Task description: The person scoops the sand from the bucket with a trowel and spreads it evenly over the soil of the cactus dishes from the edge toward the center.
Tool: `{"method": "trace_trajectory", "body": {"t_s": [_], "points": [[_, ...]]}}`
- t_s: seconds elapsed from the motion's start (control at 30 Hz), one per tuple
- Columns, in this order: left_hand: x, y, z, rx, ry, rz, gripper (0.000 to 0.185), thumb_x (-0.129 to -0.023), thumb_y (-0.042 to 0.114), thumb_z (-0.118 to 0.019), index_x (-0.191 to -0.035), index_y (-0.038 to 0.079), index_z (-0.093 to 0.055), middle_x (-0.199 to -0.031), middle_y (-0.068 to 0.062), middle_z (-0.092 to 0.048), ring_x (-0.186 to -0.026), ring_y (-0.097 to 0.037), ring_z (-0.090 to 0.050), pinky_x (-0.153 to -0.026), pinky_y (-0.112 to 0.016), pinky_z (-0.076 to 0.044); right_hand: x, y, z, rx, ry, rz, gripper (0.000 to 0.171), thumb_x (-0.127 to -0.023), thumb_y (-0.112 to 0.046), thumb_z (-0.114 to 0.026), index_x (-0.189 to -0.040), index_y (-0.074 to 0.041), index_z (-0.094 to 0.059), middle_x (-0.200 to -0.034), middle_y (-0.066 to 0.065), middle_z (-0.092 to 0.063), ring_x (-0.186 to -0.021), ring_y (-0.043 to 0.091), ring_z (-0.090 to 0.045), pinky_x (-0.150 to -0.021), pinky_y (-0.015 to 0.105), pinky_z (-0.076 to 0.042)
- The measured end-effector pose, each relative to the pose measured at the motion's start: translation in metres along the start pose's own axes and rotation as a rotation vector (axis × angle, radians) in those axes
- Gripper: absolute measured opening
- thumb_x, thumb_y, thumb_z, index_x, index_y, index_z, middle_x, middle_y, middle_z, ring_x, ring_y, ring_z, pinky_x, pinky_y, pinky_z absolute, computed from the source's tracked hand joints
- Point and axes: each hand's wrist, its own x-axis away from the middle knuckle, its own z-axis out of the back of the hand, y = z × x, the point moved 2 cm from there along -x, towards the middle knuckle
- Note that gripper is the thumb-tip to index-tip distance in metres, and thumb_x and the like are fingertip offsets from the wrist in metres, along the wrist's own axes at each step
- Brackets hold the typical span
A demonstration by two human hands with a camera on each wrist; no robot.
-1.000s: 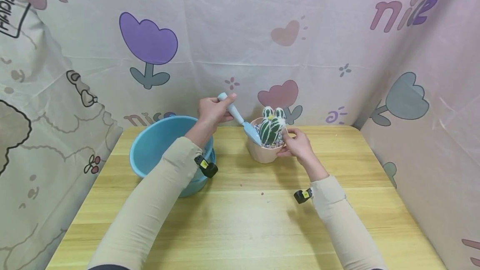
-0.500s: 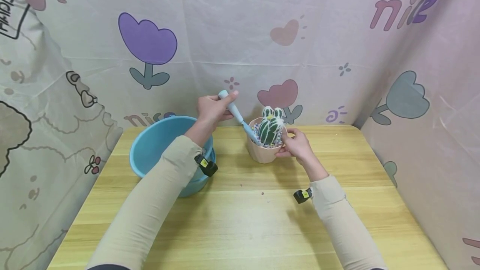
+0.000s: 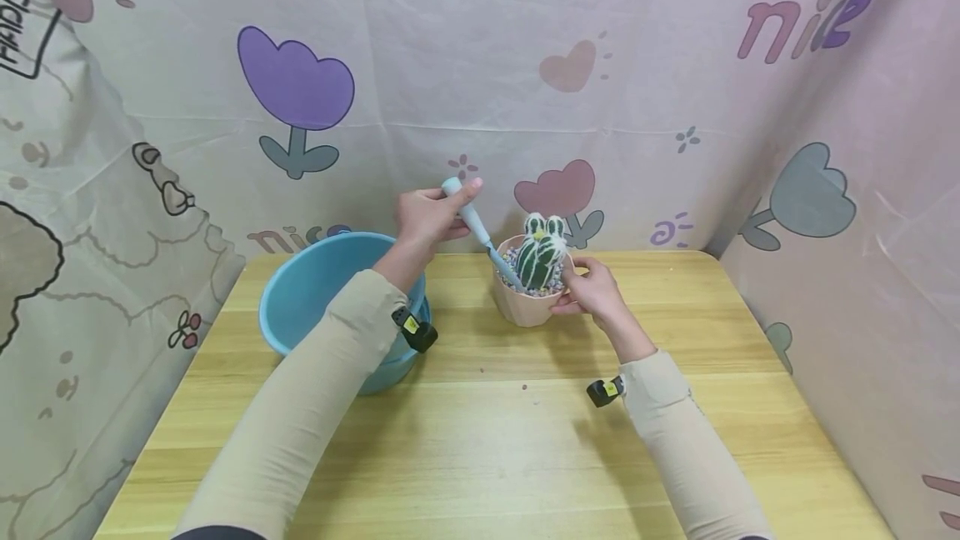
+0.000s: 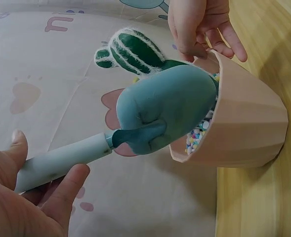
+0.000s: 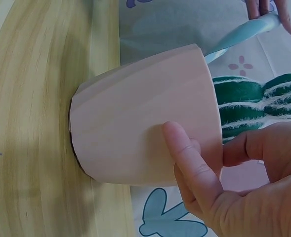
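The pink pot (image 3: 527, 304) is standing on the wooden table (image 3: 495, 432), near its far edge, and serves as the landmark here. A green cactus (image 3: 540, 250) with white ribs is rising out of the pot, with coloured pebbles (image 4: 200, 133) lying around its base.

The left hand (image 3: 429, 217) is hovering to the left of the pot and above it, its grip curling round the pale handle of a small blue trowel (image 3: 483, 237). The trowel is slanting down toward the pot, and its blade (image 4: 166, 109) is reaching over the left rim onto the pebbles beside the cactus.

The right hand (image 3: 596, 290) is holding the pot on its right side. In the right wrist view the thumb (image 5: 194, 165) is lying against the pot's outer wall while the fingers (image 4: 204, 24) are curling over the rim near the cactus, so this grip is closing on the pot.

A blue basin (image 3: 318, 294) is sitting on the table to the left of the pot, partly under the left forearm. A patterned cloth (image 3: 465, 65) with tulips and hearts is hanging behind the pot and round both sides of the table.
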Motion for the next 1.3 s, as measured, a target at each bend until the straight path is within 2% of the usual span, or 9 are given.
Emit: {"method": "trace_trajectory", "body": {"t_s": [0.13,0.27,0.47,0.63,0.77,0.93,1.03,1.13,1.3], "points": [[-0.001,0.000,0.002,0.010,0.004,-0.005,0.066,-0.079,0.048,-0.092,-0.126,0.004,-0.076,-0.117,-0.018,-0.077,-0.087,-0.026,-0.082,-0.068,-0.031,-0.069,0.000,-0.001,-0.001,0.013,-0.002,0.010,0.062,-0.112,-0.026,-0.049,-0.161,0.004,-0.026,-0.116,0.026,-0.060,-0.065,0.017,-0.072,-0.077,0.038,-0.070],[-0.001,0.000,0.006,0.016,-0.008,0.004,0.059,-0.082,0.043,-0.092,-0.123,0.002,-0.077,-0.112,-0.017,-0.077,-0.077,-0.020,-0.080,-0.070,-0.032,-0.069,-0.001,-0.002,-0.002,0.020,-0.004,0.015,0.062,-0.112,-0.026,-0.049,-0.161,0.005,-0.027,-0.112,0.024,-0.060,-0.065,0.018,-0.071,-0.078,0.039,-0.070],[0.000,-0.001,0.011,0.013,-0.055,0.010,0.052,-0.085,0.037,-0.090,-0.119,0.000,-0.077,-0.094,-0.012,-0.077,-0.067,-0.014,-0.077,-0.074,-0.034,-0.070,-0.001,-0.003,-0.001,0.039,0.001,0.020,0.062,-0.112,-0.027,-0.050,-0.161,0.005,-0.028,-0.112,0.023,-0.059,-0.069,0.020,-0.071,-0.082,0.043,-0.069],[-0.003,-0.002,0.016,0.033,-0.077,0.032,0.063,-0.085,0.038,-0.090,-0.130,0.000,-0.070,-0.110,-0.017,-0.076,-0.069,-0.013,-0.077,-0.082,-0.037,-0.070,0.002,-0.003,-0.001,0.057,0.035,0.047,0.061,-0.110,-0.024,-0.054,-0.158,0.008,-0.032,-0.114,0.027,-0.063,-0.070,0.018,-0.072,-0.082,0.044,-0.069],[-0.005,-0.003,0.022,0.073,-0.071,0.046,0.070,-0.086,0.037,-0.089,-0.139,-0.001,-0.064,-0.125,-0.023,-0.073,-0.068,-0.012,-0.076,-0.084,-0.037,-0.069,0.006,-0.003,-0.004,0.020,0.096,0.086,0.056,-0.107,-0.019,-0.057,-0.150,0.011,-0.036,-0.106,0.025,-0.065,-0.065,0.014,-0.071,-0.075,0.040,-0.070],[-0.006,-0.002,0.031,0.109,-0.030,0.052,0.064,-0.090,0.040,-0.086,-0.138,0.003,-0.067,-0.130,-0.022,-0.071,-0.068,-0.010,-0.075,-0.075,-0.027,-0.068,0.016,0.003,-0.009,-0.055,0.187,0.146,0.027,-0.105,-0.012,-0.057,-0.122,0.007,-0.047,-0.091,0.012,-0.062,-0.060,0.011,-0.067,-0.066,0.032,-0.070],[-0.006,-0.001,0.037,0.095,-0.011,0.064,0.060,-0.091,0.044,-0.083,-0.133,0.003,-0.071,-0.129,-0.019,-0.071,-0.071,-0.009,-0.075,-0.072,-0.022,-0.067,0.025,0.008,-0.011,-0.078,0.215,0.155,0.015,-0.102,-0.006,-0.054,-0.113,0.003,-0.053,-0.086,0.010,-0.064,-0.060,0.011,-0.066,-0.063,0.028,-0.068],[-0.007,0.001,0.043,0.097,0.003,0.075,0.058,-0.093,0.045,-0.081,-0.131,0.002,-0.072,-0.129,-0.019,-0.073,-0.078,-0.011,-0.077,-0.077,-0.022,-0.067,0.032,0.012,-0.013,-0.102,0.216,0.152,0.018,-0.102,-0.004,-0.054,-0.115,0.007,-0.057,-0.088,0.013,-0.066,-0.061,0.012,-0.066,-0.061,0.026,-0.067],[-0.010,0.003,0.055,0.103,0.017,0.089,0.055,-0.098,0.044,-0.075,-0.133,0.002,-0.070,-0.124,-0.015,-0.076,-0.093,-0.015,-0.078,-0.094,-0.030,-0.066,0.041,0.016,-0.018,-0.082,0.185,0.172,0.025,-0.103,-0.005,-0.056,-0.119,0.013,-0.062,-0.089,0.017,-0.070,-0.061,0.013,-0.067,-0.060,0.026,-0.067]]}}
